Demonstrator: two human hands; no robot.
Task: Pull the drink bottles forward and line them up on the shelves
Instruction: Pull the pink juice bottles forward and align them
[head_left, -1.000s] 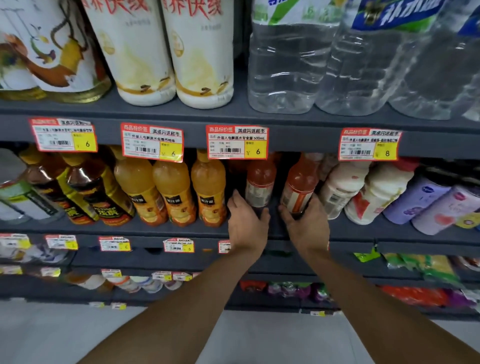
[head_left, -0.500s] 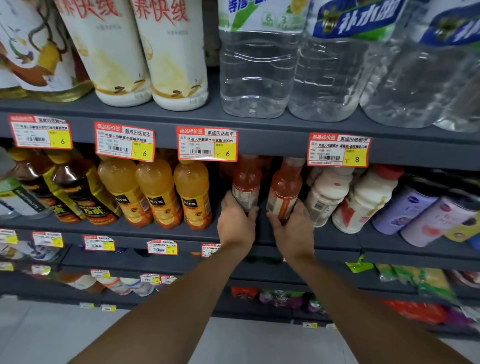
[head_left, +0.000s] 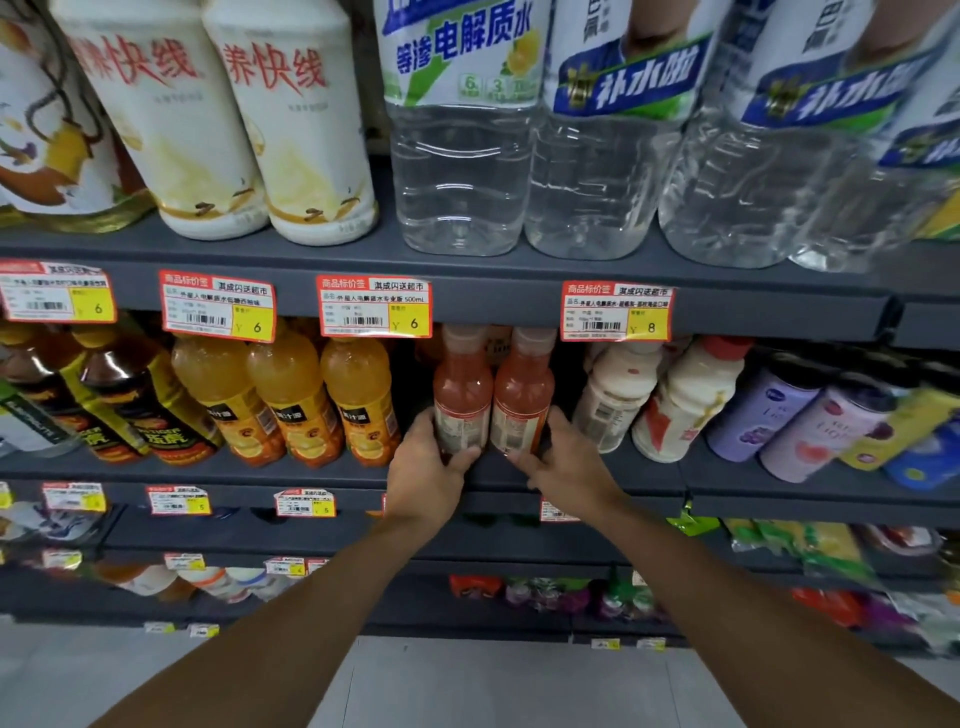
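Observation:
Two pink-orange drink bottles stand side by side near the front of the middle shelf (head_left: 332, 475). My left hand (head_left: 428, 475) grips the base of the left pink bottle (head_left: 462, 395). My right hand (head_left: 563, 467) grips the base of the right pink bottle (head_left: 522, 397). The two bottles touch each other and stand upright. Their caps are partly hidden behind the price tags on the shelf above. More of the same bottles show dimly behind them.
Orange juice bottles (head_left: 291, 400) stand just left of my hands, white milk-drink bottles (head_left: 680, 400) just right. Dark gaps lie on either side of the pink pair. Large water bottles (head_left: 462, 171) fill the shelf above; snack packs lie on lower shelves.
Both pink bottles have come forward toward the shelf edge and closer together, my hands moving with them. The camera has also moved nearer to the shelf.

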